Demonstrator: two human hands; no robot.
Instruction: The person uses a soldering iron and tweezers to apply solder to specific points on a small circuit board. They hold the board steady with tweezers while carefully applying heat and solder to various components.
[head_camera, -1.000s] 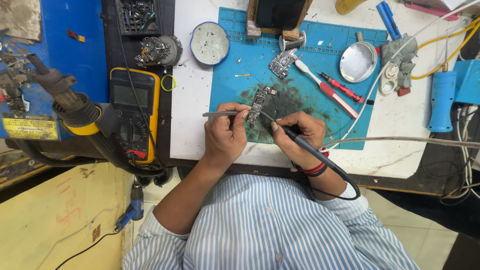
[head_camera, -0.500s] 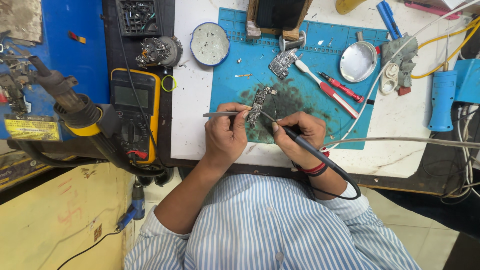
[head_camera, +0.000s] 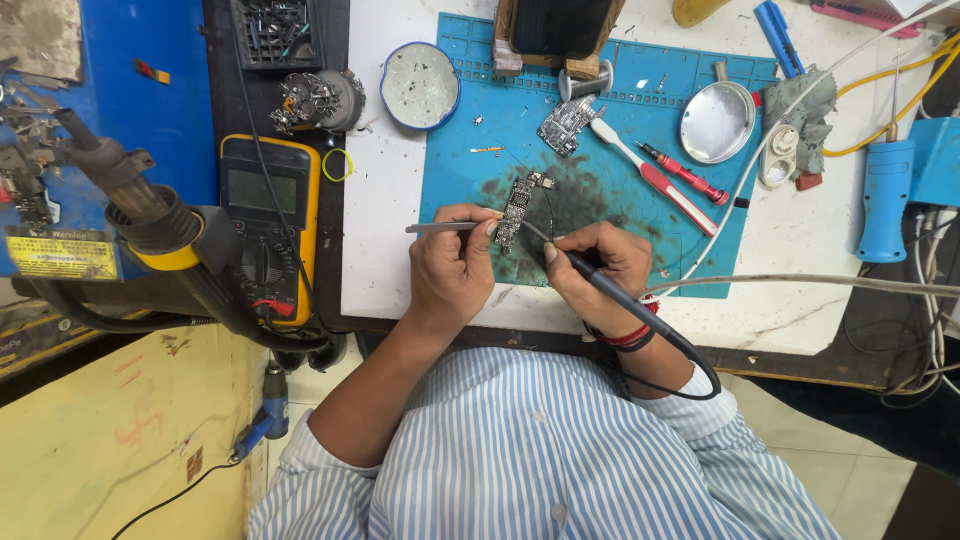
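Nothing is shifting since the earlier frame in the head view: my left hand (head_camera: 452, 268) is still pinching tweezers (head_camera: 445, 227) against the narrow circuit board (head_camera: 517, 211) on the blue mat (head_camera: 640, 120), its fingers closed on them. My right hand (head_camera: 597, 265) is gripping the soldering iron (head_camera: 600, 290), its tip at the board; I am judging this mid-soldering, and the next touch is calling for a steady tip.

Can't really see where the soldering iron (head_camera: 600, 290) tip meets the circuit board (head_camera: 516, 210), way too small. The right hand (head_camera: 598, 272) covers the iron's grip. The phone holder (head_camera: 556, 28) and blue tool (head_camera: 776, 35) get chopped off at the top edge.
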